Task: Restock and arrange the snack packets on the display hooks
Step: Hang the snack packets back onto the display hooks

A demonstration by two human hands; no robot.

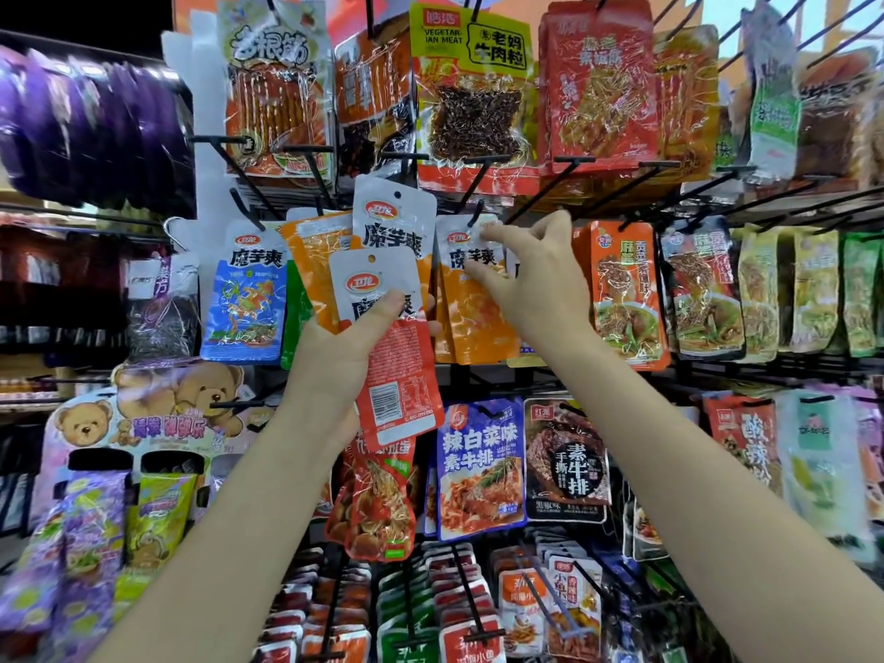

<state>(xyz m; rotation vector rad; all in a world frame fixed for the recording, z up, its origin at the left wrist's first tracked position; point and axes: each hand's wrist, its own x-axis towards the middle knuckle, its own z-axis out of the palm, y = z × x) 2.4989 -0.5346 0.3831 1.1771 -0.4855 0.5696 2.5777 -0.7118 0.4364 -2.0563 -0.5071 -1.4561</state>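
A left hand [349, 346] grips loose snack packets [378, 284] while the right hand [531, 275] pinches an orange packet [471, 299] hanging on a display hook [476, 213].

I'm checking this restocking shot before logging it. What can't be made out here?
- Head view: how many packets the left hand holds; the fanned packets overlap.
- Head view: whether the orange packet at the right hand is fully on its hook; fingers cover its top.
- Head view: purple packets at far left are blurred, labels unreadable.
- Head view: bottom-row packets are cut off by the edge.
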